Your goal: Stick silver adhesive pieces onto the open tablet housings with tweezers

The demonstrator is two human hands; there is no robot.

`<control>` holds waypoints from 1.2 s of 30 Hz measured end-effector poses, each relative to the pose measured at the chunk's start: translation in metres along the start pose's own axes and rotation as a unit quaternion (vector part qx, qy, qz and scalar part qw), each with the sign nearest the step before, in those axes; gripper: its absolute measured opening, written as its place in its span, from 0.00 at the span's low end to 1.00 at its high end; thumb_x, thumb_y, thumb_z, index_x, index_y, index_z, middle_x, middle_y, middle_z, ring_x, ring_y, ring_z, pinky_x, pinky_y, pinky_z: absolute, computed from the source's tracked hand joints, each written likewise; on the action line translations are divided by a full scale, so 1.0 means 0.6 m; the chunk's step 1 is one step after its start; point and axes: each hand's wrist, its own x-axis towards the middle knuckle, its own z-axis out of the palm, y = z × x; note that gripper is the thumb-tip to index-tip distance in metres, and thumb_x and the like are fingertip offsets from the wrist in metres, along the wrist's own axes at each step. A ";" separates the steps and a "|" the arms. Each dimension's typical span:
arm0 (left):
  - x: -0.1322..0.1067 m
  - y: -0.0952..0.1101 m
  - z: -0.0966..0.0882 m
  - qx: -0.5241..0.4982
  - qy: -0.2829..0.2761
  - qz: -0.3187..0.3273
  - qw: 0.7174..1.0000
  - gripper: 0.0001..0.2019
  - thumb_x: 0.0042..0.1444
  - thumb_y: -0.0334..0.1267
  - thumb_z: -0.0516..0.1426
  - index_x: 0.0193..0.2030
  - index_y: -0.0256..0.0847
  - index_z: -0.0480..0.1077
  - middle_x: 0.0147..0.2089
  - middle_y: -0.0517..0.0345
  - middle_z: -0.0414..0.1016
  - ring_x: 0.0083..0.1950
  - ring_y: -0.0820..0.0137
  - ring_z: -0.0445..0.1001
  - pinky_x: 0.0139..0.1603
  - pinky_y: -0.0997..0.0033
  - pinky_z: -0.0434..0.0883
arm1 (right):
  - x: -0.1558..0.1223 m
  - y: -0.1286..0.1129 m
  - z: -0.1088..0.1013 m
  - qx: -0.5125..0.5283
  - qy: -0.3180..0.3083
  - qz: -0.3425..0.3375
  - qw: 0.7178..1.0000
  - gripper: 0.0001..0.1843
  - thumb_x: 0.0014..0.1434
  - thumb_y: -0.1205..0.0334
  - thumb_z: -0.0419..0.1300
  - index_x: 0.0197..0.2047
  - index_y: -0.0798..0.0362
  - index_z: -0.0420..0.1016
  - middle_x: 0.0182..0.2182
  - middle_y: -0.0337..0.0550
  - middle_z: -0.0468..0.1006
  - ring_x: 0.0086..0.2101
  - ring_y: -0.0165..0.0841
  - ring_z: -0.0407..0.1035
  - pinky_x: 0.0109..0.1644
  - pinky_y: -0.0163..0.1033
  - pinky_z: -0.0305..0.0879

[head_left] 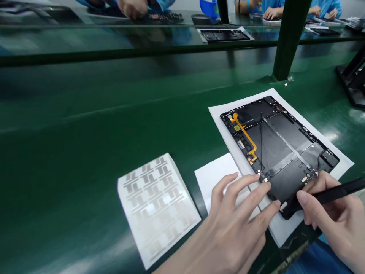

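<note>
An opened black tablet (281,148), back cover off, lies on a white sheet of paper (339,169); an orange flex cable (245,137) runs down its left side. My left hand (236,224) rests with fingers stretched out, fingertips touching the tablet's near edge. My right hand (332,217) is closed round a black pen-like tool (327,196), whose tip meets the tablet's near corner. A sheet of silver stickers (155,207) lies to the left of my left hand, and a smaller white paper (213,175) lies between them.
Everything sits on a green conveyor belt (114,121). A dark green post (289,38) rises behind the tablet and a black stand (352,78) is at the right edge. Across the line, other people's hands (132,7) work on tablets, one tablet (224,35) lying on paper.
</note>
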 end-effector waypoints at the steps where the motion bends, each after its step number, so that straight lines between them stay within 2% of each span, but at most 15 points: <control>1: 0.001 0.001 0.000 0.001 0.002 0.002 1.000 0.14 0.60 0.26 0.50 0.48 0.40 0.71 0.51 0.52 0.70 0.58 0.58 0.61 0.60 0.52 0.55 | 0.000 0.000 0.000 0.002 0.001 -0.002 1.000 0.16 0.59 0.60 0.60 0.21 0.52 0.67 0.18 0.34 0.64 0.19 0.25 0.59 0.21 0.31 0.54; 8: 0.004 0.000 0.002 0.026 0.016 0.019 0.999 0.11 0.60 0.29 0.53 0.47 0.41 0.72 0.50 0.52 0.71 0.57 0.58 0.62 0.60 0.52 0.56 | -0.001 0.001 0.001 0.037 0.008 0.027 0.999 0.15 0.59 0.60 0.61 0.21 0.52 0.68 0.18 0.34 0.64 0.19 0.24 0.58 0.20 0.29 0.54; 13: 0.003 0.001 0.006 0.021 0.040 0.019 0.999 0.10 0.62 0.31 0.52 0.46 0.41 0.72 0.49 0.53 0.71 0.57 0.59 0.63 0.60 0.53 0.56 | -0.001 0.000 0.001 0.042 0.002 0.043 0.998 0.16 0.58 0.58 0.62 0.21 0.52 0.67 0.18 0.34 0.64 0.19 0.25 0.59 0.22 0.29 0.57; 19: 0.003 0.005 0.003 0.044 0.011 0.000 0.999 0.12 0.57 0.29 0.56 0.47 0.43 0.71 0.49 0.54 0.72 0.55 0.60 0.65 0.59 0.53 0.58 | 0.001 0.005 -0.004 0.031 -0.014 0.032 0.999 0.17 0.59 0.58 0.62 0.21 0.52 0.68 0.18 0.36 0.65 0.19 0.27 0.59 0.21 0.31 0.57; 23: 0.004 0.004 0.001 0.032 0.016 0.006 0.999 0.13 0.57 0.27 0.54 0.47 0.42 0.71 0.49 0.54 0.72 0.56 0.60 0.64 0.60 0.54 0.57 | 0.001 0.003 -0.004 0.034 -0.009 0.026 0.999 0.17 0.59 0.59 0.61 0.20 0.52 0.67 0.17 0.35 0.64 0.19 0.26 0.59 0.22 0.30 0.59; 29: 0.005 0.002 -0.002 0.039 -0.006 0.026 0.999 0.14 0.54 0.26 0.57 0.47 0.40 0.72 0.50 0.51 0.71 0.57 0.57 0.63 0.59 0.52 0.57 | 0.005 0.000 -0.005 0.056 -0.007 0.037 0.998 0.18 0.59 0.59 0.61 0.20 0.52 0.66 0.16 0.34 0.63 0.19 0.26 0.61 0.22 0.28 0.62; 32: 0.004 0.004 -0.002 0.039 -0.016 0.011 0.999 0.13 0.55 0.27 0.57 0.47 0.41 0.72 0.50 0.52 0.71 0.57 0.57 0.64 0.59 0.51 0.58 | 0.012 0.005 -0.012 0.021 -0.047 -0.001 0.999 0.17 0.61 0.60 0.60 0.21 0.52 0.66 0.16 0.34 0.66 0.18 0.26 0.63 0.20 0.28 0.62; 36: 0.004 0.005 -0.001 0.034 0.002 0.009 0.999 0.11 0.59 0.28 0.54 0.47 0.41 0.71 0.50 0.52 0.72 0.57 0.58 0.63 0.59 0.51 0.57 | 0.018 0.009 -0.019 -0.021 -0.080 -0.053 0.995 0.17 0.61 0.63 0.59 0.20 0.53 0.67 0.16 0.35 0.67 0.18 0.26 0.65 0.20 0.28 0.63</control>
